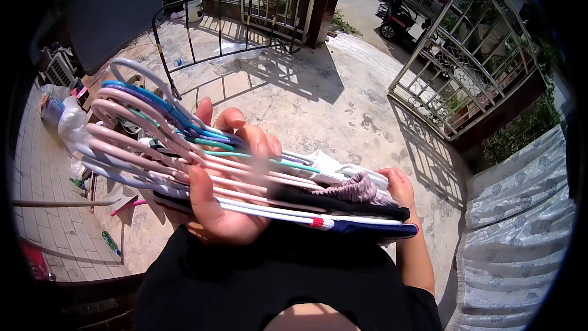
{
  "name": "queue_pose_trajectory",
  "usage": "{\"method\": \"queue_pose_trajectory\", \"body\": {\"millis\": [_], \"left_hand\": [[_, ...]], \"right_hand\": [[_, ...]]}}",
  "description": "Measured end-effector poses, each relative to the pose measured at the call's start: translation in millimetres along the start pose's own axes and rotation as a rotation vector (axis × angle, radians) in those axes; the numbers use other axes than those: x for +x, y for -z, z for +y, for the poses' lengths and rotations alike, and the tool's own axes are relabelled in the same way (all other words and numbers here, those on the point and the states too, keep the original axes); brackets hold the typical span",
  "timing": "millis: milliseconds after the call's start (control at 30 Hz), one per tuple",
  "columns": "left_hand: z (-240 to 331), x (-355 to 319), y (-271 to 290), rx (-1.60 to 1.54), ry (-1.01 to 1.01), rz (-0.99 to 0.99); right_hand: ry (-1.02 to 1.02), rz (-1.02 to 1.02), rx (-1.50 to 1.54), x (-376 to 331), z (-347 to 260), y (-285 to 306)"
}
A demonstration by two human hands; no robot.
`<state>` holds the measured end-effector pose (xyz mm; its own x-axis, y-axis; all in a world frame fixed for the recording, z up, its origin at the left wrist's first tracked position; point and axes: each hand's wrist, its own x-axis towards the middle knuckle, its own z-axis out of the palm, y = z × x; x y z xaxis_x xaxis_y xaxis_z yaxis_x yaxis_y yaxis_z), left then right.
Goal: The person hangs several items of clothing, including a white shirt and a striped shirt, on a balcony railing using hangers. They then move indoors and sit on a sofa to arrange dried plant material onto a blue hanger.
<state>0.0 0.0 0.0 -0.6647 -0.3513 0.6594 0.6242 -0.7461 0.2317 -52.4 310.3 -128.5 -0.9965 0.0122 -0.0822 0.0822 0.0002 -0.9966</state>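
Note:
A bundle of coated clothes hangers [236,171], in pink, white, blue and green, lies across in front of my chest with hooks to the left. My left hand [236,214] wraps round them just below the hooks, thumb on the near side. Folded clothes hang on their right half: a dark navy piece [373,228], a black piece [306,197], a mauve gathered piece [352,189] and white cloth [334,165]. At the bundle's right end my right hand [398,187] closes on the clothes from the far side, its fingers partly hidden behind them.
A black metal barrier [220,27] stands on the concrete ahead. An open metal gate [453,67] is at the right, with a parked cart [398,21] beyond. A pale patterned curtain [514,227] hangs at right. Plastic bags [73,125] and a stick [61,203] are at left.

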Motion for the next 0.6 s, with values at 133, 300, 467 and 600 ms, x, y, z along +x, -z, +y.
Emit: {"method": "queue_pose_trajectory", "body": {"millis": [133,300,467,600], "left_hand": [[-68.2,51.7,61.3,0.166,0.031,0.130],[-120.3,127.2,119.0,0.342,-0.039,0.231],[-185.2,218.4,187.0,0.499,-0.120,0.216],[-223.2,300.3,222.4,0.588,-0.120,0.231]], "right_hand": [[-0.365,0.126,0.038,90.2,74.0,51.0],[-0.691,0.006,-0.044,222.7,108.2,68.5],[-0.556,-0.076,-0.158,461.9,96.2,44.9],[-0.332,-0.252,-0.318,631.5,38.7,-45.6]]}}
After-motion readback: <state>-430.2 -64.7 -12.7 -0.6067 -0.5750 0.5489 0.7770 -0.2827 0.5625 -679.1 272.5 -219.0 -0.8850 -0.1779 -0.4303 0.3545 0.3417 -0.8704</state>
